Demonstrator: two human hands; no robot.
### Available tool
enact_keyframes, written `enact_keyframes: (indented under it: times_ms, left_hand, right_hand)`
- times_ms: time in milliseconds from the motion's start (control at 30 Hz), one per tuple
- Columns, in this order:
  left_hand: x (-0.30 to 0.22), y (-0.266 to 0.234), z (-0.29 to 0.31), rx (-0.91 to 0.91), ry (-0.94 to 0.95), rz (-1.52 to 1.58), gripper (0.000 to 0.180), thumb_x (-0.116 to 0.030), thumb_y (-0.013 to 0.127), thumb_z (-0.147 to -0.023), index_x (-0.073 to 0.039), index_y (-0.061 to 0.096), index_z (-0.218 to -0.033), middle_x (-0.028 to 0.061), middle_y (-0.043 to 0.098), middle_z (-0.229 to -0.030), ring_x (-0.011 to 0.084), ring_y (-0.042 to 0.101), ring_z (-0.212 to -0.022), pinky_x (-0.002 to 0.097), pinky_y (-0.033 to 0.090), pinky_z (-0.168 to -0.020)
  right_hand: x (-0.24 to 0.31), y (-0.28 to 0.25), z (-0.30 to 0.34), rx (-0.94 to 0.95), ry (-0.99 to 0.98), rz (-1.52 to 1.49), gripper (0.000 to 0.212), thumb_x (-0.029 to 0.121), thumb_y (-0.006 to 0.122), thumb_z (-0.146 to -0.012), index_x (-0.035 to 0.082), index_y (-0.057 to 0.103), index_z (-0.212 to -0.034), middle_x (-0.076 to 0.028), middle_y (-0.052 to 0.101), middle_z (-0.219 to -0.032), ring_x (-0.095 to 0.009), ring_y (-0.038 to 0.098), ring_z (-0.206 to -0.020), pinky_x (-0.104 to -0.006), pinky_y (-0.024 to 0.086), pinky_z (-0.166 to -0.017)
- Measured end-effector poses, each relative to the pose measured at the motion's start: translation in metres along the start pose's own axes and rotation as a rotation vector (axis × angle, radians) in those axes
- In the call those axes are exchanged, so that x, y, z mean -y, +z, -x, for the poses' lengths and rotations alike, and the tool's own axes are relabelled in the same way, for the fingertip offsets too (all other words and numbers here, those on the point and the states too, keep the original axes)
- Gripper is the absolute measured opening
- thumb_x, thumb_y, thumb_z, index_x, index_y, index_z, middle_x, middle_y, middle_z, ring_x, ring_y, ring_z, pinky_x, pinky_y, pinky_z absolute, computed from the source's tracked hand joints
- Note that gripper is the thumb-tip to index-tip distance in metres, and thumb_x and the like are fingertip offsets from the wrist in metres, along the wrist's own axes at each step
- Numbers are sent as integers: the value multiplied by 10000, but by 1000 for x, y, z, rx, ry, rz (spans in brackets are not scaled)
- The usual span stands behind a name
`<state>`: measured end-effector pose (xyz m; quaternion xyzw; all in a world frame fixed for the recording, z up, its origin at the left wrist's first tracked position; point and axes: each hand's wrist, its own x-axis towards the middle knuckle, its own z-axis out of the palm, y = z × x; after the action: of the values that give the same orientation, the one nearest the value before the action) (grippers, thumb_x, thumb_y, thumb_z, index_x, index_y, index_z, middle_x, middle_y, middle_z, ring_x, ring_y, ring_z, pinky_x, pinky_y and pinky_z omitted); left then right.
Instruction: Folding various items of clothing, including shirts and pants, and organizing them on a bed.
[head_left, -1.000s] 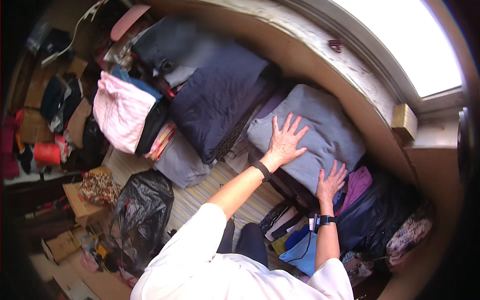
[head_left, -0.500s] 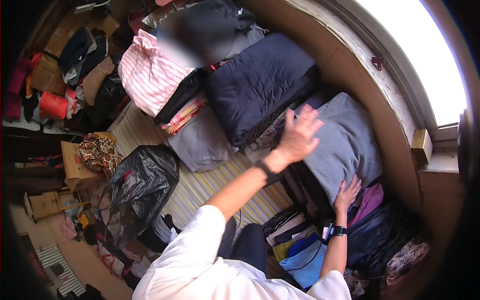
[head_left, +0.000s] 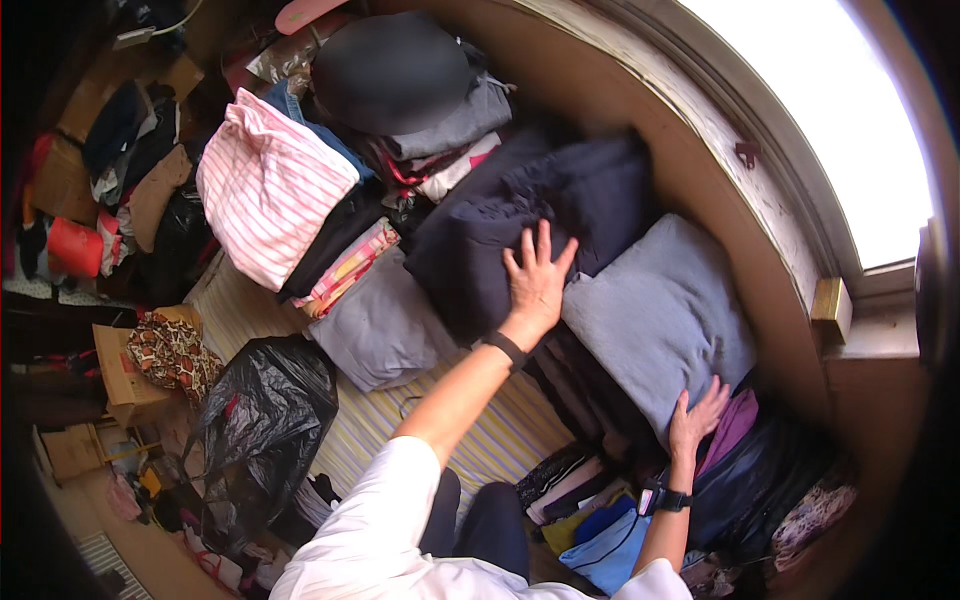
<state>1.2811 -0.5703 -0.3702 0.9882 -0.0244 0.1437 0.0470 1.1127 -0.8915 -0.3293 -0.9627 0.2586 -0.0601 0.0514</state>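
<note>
My left hand (head_left: 537,285) lies with its fingers spread on a dark navy folded garment (head_left: 600,195), which tops a stack and looks bunched up and partly blurred. My right hand (head_left: 697,420) rests open against the near edge of a grey-blue folded garment (head_left: 675,310), with the fingers stretched over it. That grey-blue piece lies on a pile of dark clothes (head_left: 610,400). A bit of purple cloth (head_left: 730,430) shows just beside my right hand. Neither hand grips anything.
Beyond my left arm sit a grey folded cloth (head_left: 378,340), a pink-striped garment (head_left: 275,190) and a black plastic bag (head_left: 270,410), on a striped mattress (head_left: 450,420). Along the right runs a wall with a window (head_left: 820,120). A light blue folded piece (head_left: 605,545) lies near me.
My left hand has moved left from beside the grey-blue garment onto the navy one, which has become bunched. My right hand stays at the grey-blue garment. The whole view has shifted slightly.
</note>
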Motion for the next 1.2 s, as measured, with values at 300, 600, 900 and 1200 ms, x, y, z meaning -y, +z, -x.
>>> enact_keyframes:
  times_ms: [300,600,900,1200]
  left_hand:
    - [64,-75,-32,56,66,404,850,-370,831,-626,-227,460,-1378,169,300,-1440,367,318,-1296,570,271,-1015]
    - [94,-23,-5,209,73,220,987,-590,763,-648,-287,323,-1478,193,168,-1542,450,220,-1368,693,254,-1015]
    - [104,33,-27,192,141,309,992,-576,758,-670,-335,264,-1495,173,105,-1561,443,161,-1401,684,234,-1027]
    - [112,34,-27,40,119,467,918,-527,793,-631,-301,405,-1431,181,194,-1540,433,141,-1416,652,182,-1072]
  right_hand:
    - [293,-50,-55,-34,-746,-535,696,112,715,-753,110,441,-1393,-214,239,-1527,-405,175,-1430,-495,182,-1152]
    - [331,74,-93,112,-545,-396,860,370,672,-842,124,191,-1512,-240,95,-1563,-444,119,-1434,-520,160,-1152]
    - [316,165,-127,233,-462,-517,921,401,634,-865,24,88,-1503,-332,76,-1522,-463,113,-1421,-503,142,-1159]
    - [316,170,-132,169,-434,-440,874,427,604,-909,-22,127,-1488,-368,136,-1493,-484,174,-1400,-508,193,-1150]
